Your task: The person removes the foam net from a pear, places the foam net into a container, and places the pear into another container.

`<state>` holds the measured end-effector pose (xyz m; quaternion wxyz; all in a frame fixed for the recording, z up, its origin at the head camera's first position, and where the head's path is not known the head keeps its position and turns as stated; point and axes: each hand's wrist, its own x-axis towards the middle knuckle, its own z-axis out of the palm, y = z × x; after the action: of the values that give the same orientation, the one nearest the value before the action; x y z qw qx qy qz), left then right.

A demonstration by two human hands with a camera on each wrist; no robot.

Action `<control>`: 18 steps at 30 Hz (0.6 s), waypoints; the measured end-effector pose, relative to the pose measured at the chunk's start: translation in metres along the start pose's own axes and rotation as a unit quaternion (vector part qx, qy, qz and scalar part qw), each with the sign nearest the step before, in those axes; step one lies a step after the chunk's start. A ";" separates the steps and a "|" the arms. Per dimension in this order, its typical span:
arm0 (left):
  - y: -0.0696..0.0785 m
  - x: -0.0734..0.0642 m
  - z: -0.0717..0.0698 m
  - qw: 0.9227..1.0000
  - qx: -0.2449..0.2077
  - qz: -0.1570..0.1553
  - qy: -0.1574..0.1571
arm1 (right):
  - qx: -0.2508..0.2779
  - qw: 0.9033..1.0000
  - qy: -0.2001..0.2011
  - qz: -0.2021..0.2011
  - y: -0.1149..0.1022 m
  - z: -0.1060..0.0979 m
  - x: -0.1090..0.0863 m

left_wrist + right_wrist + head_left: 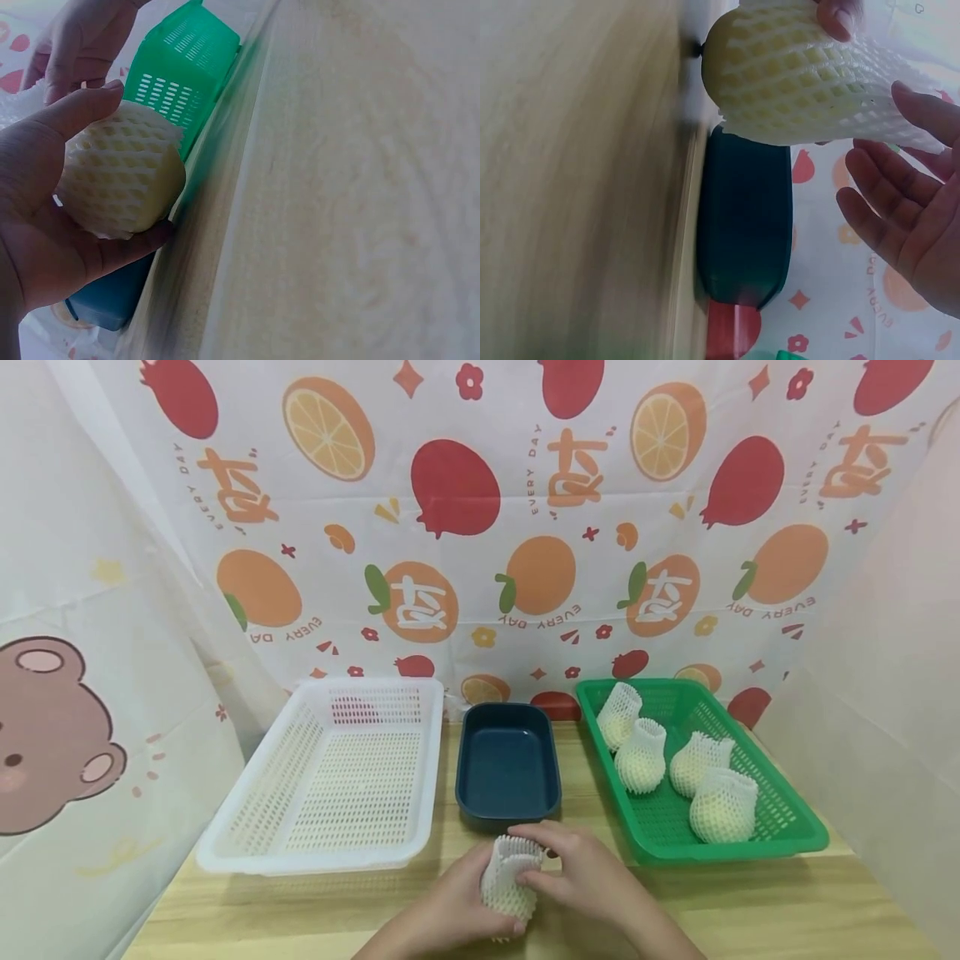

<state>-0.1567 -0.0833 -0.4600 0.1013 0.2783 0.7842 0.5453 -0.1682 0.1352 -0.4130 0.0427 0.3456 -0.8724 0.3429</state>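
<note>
Over the table front, my left hand (461,906) grips a pale yellow pear (718,60) wrapped in a white foam net (512,889). Thumb and fingers go round the fruit's sides in the left wrist view. One end of the pear, with a small dark stem, pokes out of the net in the right wrist view. My right hand (581,872) pinches the loose, gathered end of the net between thumb and index finger; its other fingers (885,187) lie apart from the net. Just behind both hands stands a dark blue tray (510,768).
A white slotted basket (431,777) stands at the left. At the right, a green basket (652,847) holds several net-wrapped fruits (641,760). Behind them hangs a fruit-print cloth (465,568). All three containers rest on the wooden table (300,918).
</note>
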 end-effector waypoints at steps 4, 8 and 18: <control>-0.001 0.000 0.000 0.999 0.041 -0.003 0.012 | 0.000 1.000 -0.014 0.018 0.003 -0.001 -0.001; -0.002 0.002 0.000 0.997 0.078 0.000 0.017 | 0.002 0.999 -0.025 0.023 0.006 -0.001 0.000; -0.003 0.002 -0.004 0.994 0.108 0.017 -0.006 | -0.011 1.000 -0.017 -0.010 0.009 0.005 0.002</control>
<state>-0.1607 -0.0863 -0.4613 0.0667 0.3041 0.8330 0.4574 -0.1746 0.1357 -0.4209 0.0345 0.3597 -0.8732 0.3271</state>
